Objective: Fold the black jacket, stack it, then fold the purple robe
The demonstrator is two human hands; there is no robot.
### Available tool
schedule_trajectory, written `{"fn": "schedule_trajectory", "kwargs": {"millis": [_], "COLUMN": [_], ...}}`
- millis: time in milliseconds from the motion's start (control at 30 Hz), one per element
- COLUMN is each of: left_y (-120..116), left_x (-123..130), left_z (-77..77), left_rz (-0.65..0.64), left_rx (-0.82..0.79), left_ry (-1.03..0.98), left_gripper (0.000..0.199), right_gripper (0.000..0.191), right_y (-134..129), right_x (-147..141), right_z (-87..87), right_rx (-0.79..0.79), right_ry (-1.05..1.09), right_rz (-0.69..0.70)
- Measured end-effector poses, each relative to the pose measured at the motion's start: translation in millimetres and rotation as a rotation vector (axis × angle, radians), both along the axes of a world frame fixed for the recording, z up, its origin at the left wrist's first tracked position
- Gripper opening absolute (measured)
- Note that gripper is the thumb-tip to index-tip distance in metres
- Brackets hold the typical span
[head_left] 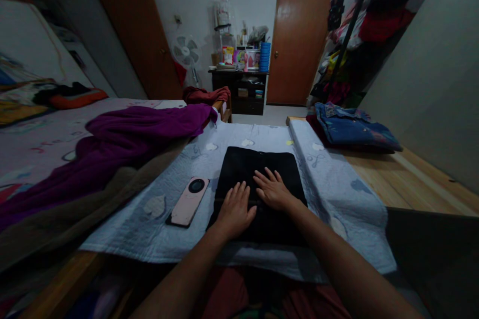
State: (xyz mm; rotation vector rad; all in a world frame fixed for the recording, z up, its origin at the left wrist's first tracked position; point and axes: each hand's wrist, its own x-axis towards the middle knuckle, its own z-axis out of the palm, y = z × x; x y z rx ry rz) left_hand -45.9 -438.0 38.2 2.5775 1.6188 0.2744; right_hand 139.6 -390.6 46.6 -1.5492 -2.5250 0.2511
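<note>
Plainly, black cloth [243,165] lies beneath the left grip [235,212] and right grip [273,192] — both flat, unclenched.

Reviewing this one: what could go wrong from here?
The left hand and right hand lie flat on the black cloth; uneven pressure or a sideways drag might crease it.

The pink phone lies just left of that cloth, on the same light blue cover. A sweeping left arm could knock it, or a tug on the cover could shift it.
</note>
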Motion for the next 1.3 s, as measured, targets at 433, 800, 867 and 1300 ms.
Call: {"fn": "schedule_trajectory", "kwargs": {"millis": [433, 800, 867, 1300], "left_y": [4.5, 66.1, 71.0, 77.3], "left_x": [0.7, 13.6, 15.6, 33.3], "left_z": [13.6, 18.7, 16.6, 13.7], "left_rz": [-0.148, 0.061, 0.088, 0.304], "left_rx": [0.027, -0.068, -0.089, -0.121], "left_ry": [-0.159, -0.277, -0.289, -0.346], "left_gripper": [0.034, 0.027, 0.025, 0.014], "right_gripper": [0.051, 0.053, 0.052, 0.053], "right_y": [-14.5, -19.5, -20.0, -20.2], "right_x": [8.7, 1.5, 1.3, 1.1], "right_z": [-13.7, -9.6, -9.1, -10.0], "right_rx": [-0.038, -0.038, -0.042, -0.063], "right_ry": [0.151, 0.124, 0.125, 0.114], "right_rz": [-0.139, -0.177, -0.178, -0.189]}}
